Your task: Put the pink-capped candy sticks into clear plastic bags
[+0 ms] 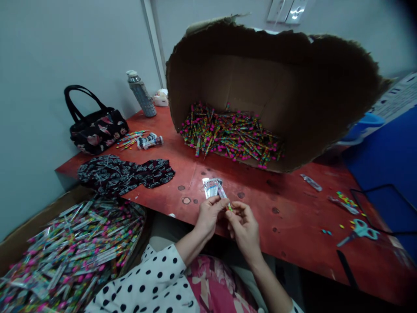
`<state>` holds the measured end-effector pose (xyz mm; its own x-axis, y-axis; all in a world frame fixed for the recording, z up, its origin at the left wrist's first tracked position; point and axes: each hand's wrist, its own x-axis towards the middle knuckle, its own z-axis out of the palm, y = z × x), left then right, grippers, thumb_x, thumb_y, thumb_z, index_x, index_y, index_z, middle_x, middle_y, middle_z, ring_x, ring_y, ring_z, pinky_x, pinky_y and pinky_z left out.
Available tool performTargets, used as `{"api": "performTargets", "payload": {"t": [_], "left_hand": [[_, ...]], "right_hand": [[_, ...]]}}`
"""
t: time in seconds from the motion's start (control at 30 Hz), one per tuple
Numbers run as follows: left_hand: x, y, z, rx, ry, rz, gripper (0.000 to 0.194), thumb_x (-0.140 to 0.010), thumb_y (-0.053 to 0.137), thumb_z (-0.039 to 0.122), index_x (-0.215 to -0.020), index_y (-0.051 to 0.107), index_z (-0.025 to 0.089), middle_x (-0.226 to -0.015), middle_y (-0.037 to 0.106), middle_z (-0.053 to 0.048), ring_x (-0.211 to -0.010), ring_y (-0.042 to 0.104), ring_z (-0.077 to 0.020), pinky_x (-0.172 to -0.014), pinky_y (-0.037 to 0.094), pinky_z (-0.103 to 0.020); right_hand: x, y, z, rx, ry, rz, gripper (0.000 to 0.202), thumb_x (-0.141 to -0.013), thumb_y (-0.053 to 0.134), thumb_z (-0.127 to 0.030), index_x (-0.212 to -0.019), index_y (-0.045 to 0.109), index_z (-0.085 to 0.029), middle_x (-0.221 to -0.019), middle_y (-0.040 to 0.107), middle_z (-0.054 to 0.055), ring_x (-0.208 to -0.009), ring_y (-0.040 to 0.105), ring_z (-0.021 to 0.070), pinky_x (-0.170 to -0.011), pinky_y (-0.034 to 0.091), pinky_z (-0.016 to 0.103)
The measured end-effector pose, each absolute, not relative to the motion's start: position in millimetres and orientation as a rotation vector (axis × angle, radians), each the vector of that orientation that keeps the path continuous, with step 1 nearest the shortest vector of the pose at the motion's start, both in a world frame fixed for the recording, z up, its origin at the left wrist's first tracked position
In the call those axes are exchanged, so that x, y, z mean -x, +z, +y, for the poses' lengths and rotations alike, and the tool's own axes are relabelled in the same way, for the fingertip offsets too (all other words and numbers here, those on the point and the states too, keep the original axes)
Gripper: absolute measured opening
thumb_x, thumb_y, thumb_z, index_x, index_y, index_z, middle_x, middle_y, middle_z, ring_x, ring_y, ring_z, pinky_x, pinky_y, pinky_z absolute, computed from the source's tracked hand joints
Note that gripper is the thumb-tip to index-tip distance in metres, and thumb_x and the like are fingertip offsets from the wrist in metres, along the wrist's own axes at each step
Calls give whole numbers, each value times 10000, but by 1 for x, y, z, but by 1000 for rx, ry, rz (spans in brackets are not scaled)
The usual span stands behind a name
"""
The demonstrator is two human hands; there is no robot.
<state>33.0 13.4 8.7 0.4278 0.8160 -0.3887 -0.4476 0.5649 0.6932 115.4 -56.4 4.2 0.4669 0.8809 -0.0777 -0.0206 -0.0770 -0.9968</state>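
Observation:
My left hand (pixel 208 214) is closed, thumb and fingers pinching a narrow clear plastic sleeve (pixel 222 190) that points up and away. Against it, my right hand (pixel 245 226) pinches the near end of a slim pencil (pixel 229 208) with a bright yellow-green pattern. How far the pencil lies inside the sleeve is hidden by my fingers. Flat, shiny sleeves (pixel 210 187) lie in a small stack on the table just beyond my left hand. Behind them, a big torn cardboard box (pixel 247 78) lies open towards me, with many colourful pink-tipped pencils (pixel 228 132) heaped inside.
A lower carton at left holds many wrapped pencils (pixel 81 243). On the red table (pixel 182 174) are a dark patterned cloth (pixel 127 174), a floral handbag (pixel 97 130), a bottle (pixel 142 94) and loose pencils (pixel 130 139). Scissors (pixel 360 230) and small coloured pieces (pixel 347 200) lie right.

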Motion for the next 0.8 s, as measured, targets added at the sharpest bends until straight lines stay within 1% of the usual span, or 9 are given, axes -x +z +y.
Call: {"api": "performTargets", "payload": {"t": [0.07,0.13,0.2,0.27,0.33,0.47,0.67,0.73,0.8], "left_hand": [[-33,7,11,-563,813,754,264,-637,728,317,-654,547,125,-547,562,20,-441,520,-85,-441,424,-201],[-29,7,13,-550,843,746,258,-657,713,323,-664,545,126,-568,569,14,-467,531,-89,-452,428,-201],[-25,9,16,-516,901,761,238,-667,709,305,-695,561,121,-627,597,-1,-535,561,-91,-508,453,-198],[-22,10,17,-495,925,777,224,-676,704,291,-724,574,114,-678,618,-18,-580,582,-94,-545,468,-196],[-21,10,15,-515,885,762,231,-683,696,303,-711,568,113,-659,612,-18,-533,575,-95,-498,462,-200],[-22,11,7,-555,810,716,284,-679,683,375,-688,535,132,-563,561,14,-360,484,-91,-336,389,-215],[-24,8,10,-537,826,758,281,-652,711,351,-672,540,129,-526,536,31,-357,451,-71,-325,368,-194],[-18,11,13,-518,884,800,275,-627,732,334,-648,552,128,-542,566,20,-402,491,-78,-361,398,-190],[0,20,17,-482,1015,876,258,-596,756,313,-653,584,129,-621,634,-7,-534,580,-104,-487,480,-199]], "right_hand": [[-114,4,-52,1367,1020,-665,301,-738,631,-408,-916,468,-227,-670,530,-45,-387,442,70,-297,329,174],[-115,5,-52,1305,1105,-627,309,-722,653,-403,-881,464,-218,-623,537,-54,-401,467,70,-331,362,167],[-116,4,-54,1259,1184,-633,287,-741,644,-388,-884,472,-208,-598,563,-47,-439,510,80,-394,412,177],[-116,2,-57,1241,1227,-644,262,-756,637,-371,-881,484,-198,-590,585,-39,-453,529,81,-430,430,183],[-116,-1,-58,1242,1212,-641,255,-750,650,-357,-865,495,-192,-582,593,-38,-445,530,76,-432,426,178],[-116,-2,-52,1238,1190,-643,255,-736,665,-355,-839,502,-188,-560,602,-38,-424,530,79,-426,422,180],[-107,1,-43,1223,1205,-644,257,-723,666,-362,-816,498,-191,-557,598,-38,-430,541,86,-424,434,187],[-104,4,-40,1232,1227,-670,264,-712,667,-372,-820,505,-194,-588,602,-33,-460,561,100,-431,451,201],[-111,8,-34,1277,1222,-753,286,-689,680,-372,-858,528,-200,-687,623,-15,-536,596,122,-461,481,225]]}}
